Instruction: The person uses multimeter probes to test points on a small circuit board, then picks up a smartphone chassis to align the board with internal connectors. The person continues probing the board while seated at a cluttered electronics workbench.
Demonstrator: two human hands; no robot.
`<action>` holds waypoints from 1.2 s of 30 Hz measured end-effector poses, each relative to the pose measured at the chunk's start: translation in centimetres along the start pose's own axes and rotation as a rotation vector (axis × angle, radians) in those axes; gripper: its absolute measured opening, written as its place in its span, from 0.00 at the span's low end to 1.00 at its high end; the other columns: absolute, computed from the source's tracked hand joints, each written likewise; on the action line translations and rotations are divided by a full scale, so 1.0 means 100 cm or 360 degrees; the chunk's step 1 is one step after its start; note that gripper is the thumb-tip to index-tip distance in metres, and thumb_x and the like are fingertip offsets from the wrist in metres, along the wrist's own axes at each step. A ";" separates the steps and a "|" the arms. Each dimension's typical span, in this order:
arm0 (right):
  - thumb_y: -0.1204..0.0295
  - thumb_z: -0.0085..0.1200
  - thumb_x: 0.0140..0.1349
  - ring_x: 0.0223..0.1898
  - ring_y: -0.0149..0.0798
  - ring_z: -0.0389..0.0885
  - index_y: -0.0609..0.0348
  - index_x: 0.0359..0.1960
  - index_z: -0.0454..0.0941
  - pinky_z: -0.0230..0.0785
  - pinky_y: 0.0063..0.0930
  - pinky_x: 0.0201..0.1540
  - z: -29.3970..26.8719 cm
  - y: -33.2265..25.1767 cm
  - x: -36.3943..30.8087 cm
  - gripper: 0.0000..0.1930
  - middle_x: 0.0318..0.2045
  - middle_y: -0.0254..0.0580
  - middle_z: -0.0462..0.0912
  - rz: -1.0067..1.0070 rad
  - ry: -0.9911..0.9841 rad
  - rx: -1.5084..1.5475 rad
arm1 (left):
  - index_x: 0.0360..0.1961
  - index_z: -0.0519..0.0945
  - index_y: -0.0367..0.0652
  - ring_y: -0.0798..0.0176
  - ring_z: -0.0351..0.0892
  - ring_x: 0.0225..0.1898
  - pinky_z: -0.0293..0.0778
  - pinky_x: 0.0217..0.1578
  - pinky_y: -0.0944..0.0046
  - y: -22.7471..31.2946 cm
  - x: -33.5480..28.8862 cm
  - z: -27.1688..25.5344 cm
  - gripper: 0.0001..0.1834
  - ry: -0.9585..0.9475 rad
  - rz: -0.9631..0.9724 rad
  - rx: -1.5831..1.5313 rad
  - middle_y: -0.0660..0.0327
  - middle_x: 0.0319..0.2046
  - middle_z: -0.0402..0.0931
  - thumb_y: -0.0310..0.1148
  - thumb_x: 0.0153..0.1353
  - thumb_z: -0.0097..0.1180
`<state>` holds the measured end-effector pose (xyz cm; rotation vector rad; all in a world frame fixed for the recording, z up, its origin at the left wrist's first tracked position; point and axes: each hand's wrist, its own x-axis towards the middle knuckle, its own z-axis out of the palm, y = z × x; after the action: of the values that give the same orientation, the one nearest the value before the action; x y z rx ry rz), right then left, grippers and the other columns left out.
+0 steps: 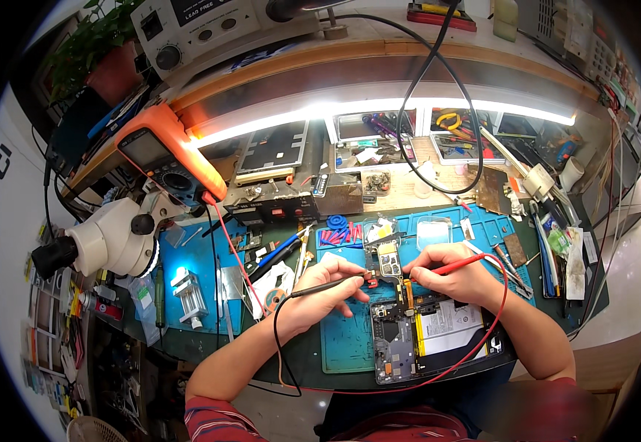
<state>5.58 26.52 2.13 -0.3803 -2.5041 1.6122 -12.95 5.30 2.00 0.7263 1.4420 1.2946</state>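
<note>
My left hand (316, 300) pinches a black multimeter probe (319, 288), its tip pointing right toward a small red part beside a bare circuit board (389, 264). A red multimeter probe (459, 264) sits in the closed fingers of my right hand (462, 278), just right of the board. Whether either tip touches metal is too small to tell. Below the board lies an opened phone-like device (394, 352) with a silver-white battery (449, 328). An orange flex cable (409, 296) runs between board and device. All rest on a blue work mat (346, 346).
An orange multimeter (169, 166) leans at the left, behind a white microscope (110, 236). A small metal clamp (189, 298) lies beneath the microscope's light. Parts trays (368, 153) line the back, and a looped black cable (481, 140) hangs in front of them. Tweezers and tools lie at the right.
</note>
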 end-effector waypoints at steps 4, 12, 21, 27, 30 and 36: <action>0.71 0.60 0.65 0.38 0.25 0.83 0.66 0.35 0.83 0.76 0.22 0.41 0.000 0.000 0.000 0.08 0.39 0.44 0.88 0.0008 -0.0002 0.0000 | 0.53 0.75 0.33 0.65 0.84 0.44 0.80 0.30 0.72 -0.001 0.000 -0.001 0.15 -0.0004 0.0004 -0.0007 0.52 0.52 0.79 0.31 0.70 0.55; 0.71 0.60 0.65 0.38 0.25 0.83 0.66 0.35 0.83 0.76 0.22 0.41 0.000 0.000 0.000 0.08 0.39 0.44 0.88 -0.0012 -0.0004 -0.0018 | 0.53 0.75 0.34 0.65 0.84 0.44 0.80 0.29 0.72 0.000 0.000 0.000 0.15 0.0010 -0.0009 0.0005 0.53 0.51 0.80 0.32 0.70 0.56; 0.71 0.60 0.65 0.38 0.26 0.83 0.66 0.35 0.83 0.76 0.22 0.41 0.000 0.002 0.001 0.08 0.39 0.44 0.88 -0.0018 -0.0004 -0.0016 | 0.53 0.75 0.34 0.64 0.84 0.43 0.80 0.29 0.72 0.000 0.000 0.001 0.15 0.0023 -0.0010 0.0006 0.53 0.51 0.79 0.32 0.70 0.56; 0.70 0.62 0.62 0.28 0.27 0.80 0.64 0.32 0.84 0.72 0.24 0.32 0.004 0.008 0.001 0.08 0.26 0.38 0.85 -0.0138 0.0112 0.0039 | 0.53 0.75 0.34 0.64 0.84 0.44 0.80 0.30 0.71 0.001 0.001 0.001 0.15 0.0013 -0.0019 0.0012 0.53 0.52 0.79 0.32 0.70 0.56; 0.70 0.62 0.62 0.29 0.27 0.82 0.64 0.32 0.84 0.73 0.24 0.32 0.004 0.008 0.002 0.08 0.26 0.39 0.85 -0.0193 0.0120 0.0008 | 0.53 0.75 0.34 0.64 0.84 0.44 0.81 0.30 0.71 0.002 0.000 0.001 0.15 0.0013 -0.0025 0.0002 0.53 0.52 0.79 0.32 0.70 0.56; 0.70 0.62 0.62 0.29 0.28 0.82 0.64 0.32 0.83 0.73 0.24 0.32 0.005 0.006 0.002 0.08 0.26 0.39 0.85 -0.0223 0.0118 0.0024 | 0.53 0.75 0.35 0.64 0.84 0.45 0.80 0.31 0.71 0.005 -0.002 0.001 0.14 0.0029 -0.0053 0.0016 0.52 0.52 0.79 0.31 0.70 0.55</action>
<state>5.36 26.39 1.34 -0.2520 -2.4044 1.5346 -12.85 5.30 2.52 0.6958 1.4706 1.2720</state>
